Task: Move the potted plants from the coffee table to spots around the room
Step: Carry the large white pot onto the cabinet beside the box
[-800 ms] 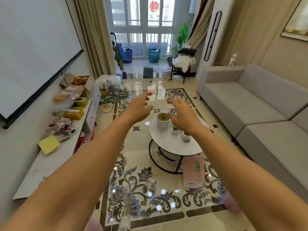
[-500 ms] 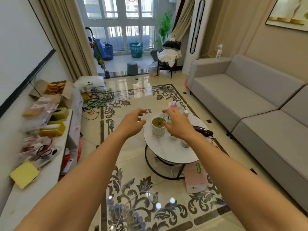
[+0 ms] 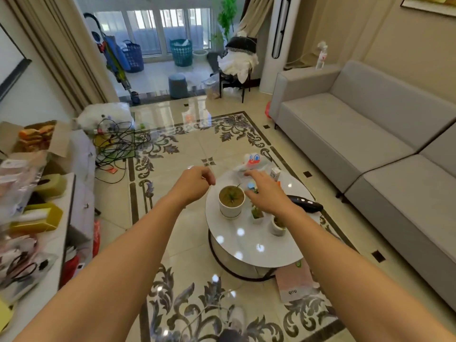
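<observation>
Round coffee table (image 3: 246,245) – all three plants are on it. The large white pot (image 3: 231,206) stands at its left side; I judge it the target. Left hand (image 3: 192,185) loosely cupped, right hand (image 3: 265,193) fingers spread – both empty, flanking the rim. Grip the wall below the rim and lift straight. The two small pots (image 3: 276,227) sit just beside, so mind the right wrist.

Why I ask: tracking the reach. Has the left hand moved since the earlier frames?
Yes: the left hand has dropped toward the large white pot, now just left of its rim.
</observation>
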### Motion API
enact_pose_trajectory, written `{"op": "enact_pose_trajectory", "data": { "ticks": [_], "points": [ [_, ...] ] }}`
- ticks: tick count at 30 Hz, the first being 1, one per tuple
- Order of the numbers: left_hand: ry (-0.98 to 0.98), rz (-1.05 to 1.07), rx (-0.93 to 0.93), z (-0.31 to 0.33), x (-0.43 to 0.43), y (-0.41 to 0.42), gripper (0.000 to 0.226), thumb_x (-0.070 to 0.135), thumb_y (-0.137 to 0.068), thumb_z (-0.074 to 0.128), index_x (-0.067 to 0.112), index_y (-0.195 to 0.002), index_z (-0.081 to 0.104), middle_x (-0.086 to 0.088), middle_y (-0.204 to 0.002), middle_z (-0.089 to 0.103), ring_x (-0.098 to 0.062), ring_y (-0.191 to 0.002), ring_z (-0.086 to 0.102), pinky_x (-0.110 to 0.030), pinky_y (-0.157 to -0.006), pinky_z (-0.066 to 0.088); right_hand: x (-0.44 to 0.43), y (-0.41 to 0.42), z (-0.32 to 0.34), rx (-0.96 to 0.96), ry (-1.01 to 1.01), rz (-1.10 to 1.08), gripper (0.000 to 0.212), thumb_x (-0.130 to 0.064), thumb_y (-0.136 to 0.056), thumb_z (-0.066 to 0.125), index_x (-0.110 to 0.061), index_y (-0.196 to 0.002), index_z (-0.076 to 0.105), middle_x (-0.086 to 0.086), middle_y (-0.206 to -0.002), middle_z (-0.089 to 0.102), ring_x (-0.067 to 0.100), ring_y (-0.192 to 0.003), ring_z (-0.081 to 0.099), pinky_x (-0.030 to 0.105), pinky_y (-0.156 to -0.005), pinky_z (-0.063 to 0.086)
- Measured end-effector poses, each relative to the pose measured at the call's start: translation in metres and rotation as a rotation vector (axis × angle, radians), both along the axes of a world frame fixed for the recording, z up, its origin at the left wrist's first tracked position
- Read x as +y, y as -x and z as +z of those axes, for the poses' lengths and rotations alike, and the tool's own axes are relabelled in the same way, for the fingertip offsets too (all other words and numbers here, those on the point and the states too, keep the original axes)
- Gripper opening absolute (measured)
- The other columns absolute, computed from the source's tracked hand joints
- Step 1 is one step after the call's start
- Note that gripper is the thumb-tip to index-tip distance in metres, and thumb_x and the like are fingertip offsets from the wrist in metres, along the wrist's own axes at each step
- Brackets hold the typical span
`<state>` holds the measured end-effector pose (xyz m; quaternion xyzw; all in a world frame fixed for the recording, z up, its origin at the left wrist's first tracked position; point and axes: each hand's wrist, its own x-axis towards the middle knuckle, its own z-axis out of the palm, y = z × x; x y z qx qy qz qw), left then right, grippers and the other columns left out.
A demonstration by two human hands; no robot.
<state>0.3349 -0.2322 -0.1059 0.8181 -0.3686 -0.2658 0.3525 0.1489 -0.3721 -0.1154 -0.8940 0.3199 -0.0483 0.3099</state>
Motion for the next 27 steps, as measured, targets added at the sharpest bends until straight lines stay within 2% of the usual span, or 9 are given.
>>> {"op": "enact_pose_trajectory", "data": {
  "ticks": [6,8,12,14,16,18,20,24,27],
  "points": [
    [-0.013,0.026,0.058,-0.021,-0.065,-0.039,0.043,-0.005,-0.08,0.04,0.026,-0.092,0.067,0.001,-0.097,0.072,-0.016,-0.095,0.067,-0.031,-0.076,0.054,-0.075,-0.049,-0.029,0.004,-0.098,-0.036,0.055,-0.025,-0.098,0.063,-0.024,-0.149,0.042,0.004,-0.15,0.049,0.023,-0.134,0.049,0.038,-0.104,0.045],
    [-0.048,0.0,0.099,-0.032,-0.076,-0.053,0.047,-0.006,-0.08,0.041,0.026,-0.105,0.065,0.002,-0.101,0.071,-0.014,-0.097,0.068,-0.03,-0.071,0.052,-0.089,-0.062,-0.041,0.001,-0.172,-0.02,0.052,-0.023,-0.098,0.063,-0.023,-0.147,0.045,0.004,-0.143,0.054,0.022,-0.128,0.053,0.037,-0.102,0.047],
    [-0.08,-0.014,0.171,-0.069,-0.099,-0.08,0.056,0.001,-0.077,0.045,0.028,-0.124,0.057,0.004,-0.108,0.069,-0.014,-0.104,0.066,-0.032,-0.074,0.053,-0.111,-0.086,-0.073,0.042,-0.301,-0.009,0.041,-0.023,-0.096,0.065,-0.019,-0.136,0.055,0.005,-0.134,0.06,0.021,-0.117,0.059,0.04,-0.099,0.052],
    [-0.076,0.014,0.213,-0.088,-0.109,-0.09,0.063,0.018,-0.071,0.051,0.032,-0.132,0.05,0.005,-0.113,0.067,-0.014,-0.105,0.065,-0.035,-0.078,0.055,-0.114,-0.095,-0.094,0.05,-0.335,-0.045,0.033,-0.024,-0.095,0.066,-0.018,-0.127,0.059,0.004,-0.128,0.063,0.021,-0.112,0.061,0.034,-0.091,0.053],
    [-0.101,0.001,0.239,-0.115,-0.12,-0.1,0.073,0.026,-0.071,0.055,0.033,-0.142,0.042,0.004,-0.119,0.063,-0.015,-0.107,0.063,-0.036,-0.08,0.055,-0.114,-0.102,-0.12,0.082,-0.347,-0.056,0.029,-0.026,-0.094,0.067,-0.018,-0.12,0.058,0.0,-0.12,0.062,0.018,-0.104,0.061,0.021,-0.074,0.047],
    [-0.122,-0.028,0.254,-0.145,-0.128,-0.11,0.072,0.015,-0.081,0.055,0.034,-0.148,0.035,0.001,-0.127,0.059,-0.018,-0.111,0.061,-0.034,-0.083,0.053,-0.112,-0.107,-0.147,0.091,-0.373,-0.067,0.029,-0.027,-0.094,0.067,-0.019,-0.119,0.056,-0.002,-0.116,0.059,0.017,-0.102,0.061,0.021,-0.07,0.043],
    [-0.144,-0.053,0.258,-0.178,-0.137,-0.121,0.071,0.005,-0.088,0.052,0.035,-0.149,0.032,0.0,-0.132,0.055,-0.019,-0.113,0.059,-0.033,-0.086,0.052,-0.112,-0.11,-0.173,0.087,-0.401,-0.111,0.029,-0.027,-0.094,0.068,-0.02,-0.119,0.055,-0.003,-0.115,0.058,0.018,-0.102,0.061,0.027,-0.077,0.044],
    [-0.206,-0.135,0.274,-0.242,-0.153,-0.141,0.075,-0.003,-0.087,0.051,0.031,-0.151,0.031,-0.003,-0.141,0.05,-0.024,-0.123,0.055,-0.034,-0.09,0.053,-0.116,-0.123,-0.225,0.078,-0.408,-0.181,0.026,-0.025,-0.093,0.067,-0.021,-0.115,0.056,0.0,-0.115,0.059,0.018,-0.103,0.062,0.03,-0.081,0.047],
    [-0.213,-0.176,0.267,-0.3,-0.164,-0.151,0.077,-0.005,-0.087,0.055,0.028,-0.152,0.031,-0.006,-0.149,0.046,-0.028,-0.135,0.049,-0.042,-0.103,0.05,-0.124,-0.134,-0.273,0.006,-0.383,-0.225,0.024,-0.024,-0.093,0.066,-0.023,-0.115,0.055,-0.001,-0.117,0.061,0.016,-0.105,0.06,0.026,-0.078,0.043]
  ]
}}
